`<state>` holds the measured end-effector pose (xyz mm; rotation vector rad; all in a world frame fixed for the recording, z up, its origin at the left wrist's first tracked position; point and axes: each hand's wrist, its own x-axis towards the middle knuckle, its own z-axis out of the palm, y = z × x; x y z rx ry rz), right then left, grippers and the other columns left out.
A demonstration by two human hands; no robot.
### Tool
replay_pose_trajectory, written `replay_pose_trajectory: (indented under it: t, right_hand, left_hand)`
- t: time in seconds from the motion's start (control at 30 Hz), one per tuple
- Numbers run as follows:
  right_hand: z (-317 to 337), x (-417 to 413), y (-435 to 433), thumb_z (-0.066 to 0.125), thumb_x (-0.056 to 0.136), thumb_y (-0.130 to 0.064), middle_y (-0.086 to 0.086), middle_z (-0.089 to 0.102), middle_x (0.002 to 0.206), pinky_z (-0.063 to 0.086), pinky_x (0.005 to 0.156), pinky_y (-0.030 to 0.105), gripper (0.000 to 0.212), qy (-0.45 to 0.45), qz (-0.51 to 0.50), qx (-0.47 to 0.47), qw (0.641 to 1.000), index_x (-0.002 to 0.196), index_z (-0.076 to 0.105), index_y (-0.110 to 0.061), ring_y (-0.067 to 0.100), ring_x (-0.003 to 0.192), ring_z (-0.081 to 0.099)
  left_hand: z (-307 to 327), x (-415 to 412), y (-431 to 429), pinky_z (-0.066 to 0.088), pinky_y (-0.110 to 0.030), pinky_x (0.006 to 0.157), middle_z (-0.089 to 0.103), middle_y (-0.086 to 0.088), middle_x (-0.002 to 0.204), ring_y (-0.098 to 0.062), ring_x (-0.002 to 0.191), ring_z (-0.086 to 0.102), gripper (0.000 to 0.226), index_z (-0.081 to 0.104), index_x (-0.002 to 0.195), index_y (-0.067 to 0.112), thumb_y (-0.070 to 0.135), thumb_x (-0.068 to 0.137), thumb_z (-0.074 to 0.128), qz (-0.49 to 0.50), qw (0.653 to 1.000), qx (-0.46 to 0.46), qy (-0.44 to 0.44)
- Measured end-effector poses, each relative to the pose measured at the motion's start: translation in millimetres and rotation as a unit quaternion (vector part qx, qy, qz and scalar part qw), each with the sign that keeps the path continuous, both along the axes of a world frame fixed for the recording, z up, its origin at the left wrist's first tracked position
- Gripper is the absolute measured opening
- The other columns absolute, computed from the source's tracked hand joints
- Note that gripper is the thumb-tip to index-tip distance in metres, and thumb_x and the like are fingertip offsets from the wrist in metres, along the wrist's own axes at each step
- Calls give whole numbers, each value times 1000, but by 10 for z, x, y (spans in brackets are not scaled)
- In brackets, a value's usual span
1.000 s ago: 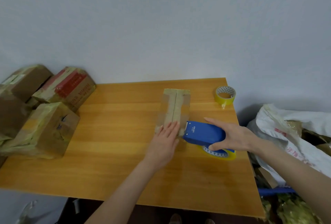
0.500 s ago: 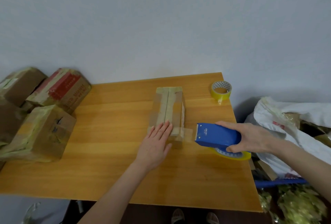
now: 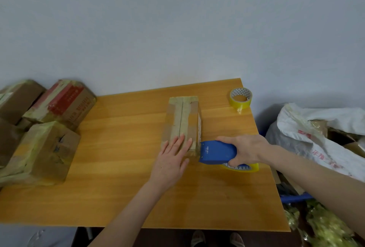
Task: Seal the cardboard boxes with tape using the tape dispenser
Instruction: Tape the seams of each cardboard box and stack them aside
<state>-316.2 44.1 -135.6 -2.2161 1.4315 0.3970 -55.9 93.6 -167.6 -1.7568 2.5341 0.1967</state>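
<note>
A makeshift packing room: taped boxes (image 3: pixel 45 128) piled beside a table (image 3: pixel 122 187).

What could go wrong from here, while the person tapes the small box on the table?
The blue tape dispenser, gripped by the right hand, has its front edge at the near corner of the box, close to the fingers of the left hand; its cutter could nick them.
Only that flat hand presses the box; a pull of tape might turn it.
The spare tape roll lies near the right edge of the table and could be knocked off.
</note>
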Motion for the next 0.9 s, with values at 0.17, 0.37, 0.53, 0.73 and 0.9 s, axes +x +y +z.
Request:
replay_pose_trajectory:
  t: [0.17, 0.37, 0.53, 0.73, 0.9]
  right_hand:
    - [59, 99, -90, 62, 79, -54, -10, 55, 106, 50, 74, 32, 79, 4, 9, 13, 1000, 146, 20, -50, 17, 97, 54]
    - [28, 264, -61, 61, 73, -58, -7, 63, 85, 50, 66, 29, 61, 92, 29, 7, 995, 130, 50, -40, 18, 85, 60]
    - [87, -50, -164, 67, 68, -58, -16, 64, 99, 55, 82, 38, 59, -89, -176, 29, 980, 123, 50, -45, 13, 92, 61]
    - [-217, -79, -92, 75, 81, -30, -4, 60, 103, 50, 83, 35, 43, -414, -474, 65, 775, 119, 55, -25, 16, 89, 59]
    - [-741, 106, -46, 76, 80, -36, 5, 62, 120, 52, 95, 48, 58, -502, -604, 183, 592, 132, 52, -24, 29, 107, 62]
  left_hand:
    - [7, 2, -5, -12, -32, 118, -18, 8, 157, -12, 147, -14, 55, -18, 144, 38, 46, 100, 14, 4, 1000, 1, -8]
    - [-58, 84, 49, -10, -33, 119, -14, 7, 158, -13, 147, -12, 66, -15, 146, 38, 55, 82, -11, -1, 1000, 4, -4]
    - [-38, 86, -37, -3, -32, 119, 9, 3, 159, -17, 147, 11, 61, 6, 151, 34, 52, 93, 7, 8, 1000, -13, -8]
    - [-50, -80, -21, 10, -35, 119, 22, -1, 157, -19, 144, 26, 62, 19, 151, 28, 52, 95, 13, 8, 1000, 0, 1]
    - [-62, -59, -10, -15, -30, 111, -9, 6, 157, -11, 144, -11, 73, -10, 146, 32, 65, 82, -24, 13, 999, -29, 13]
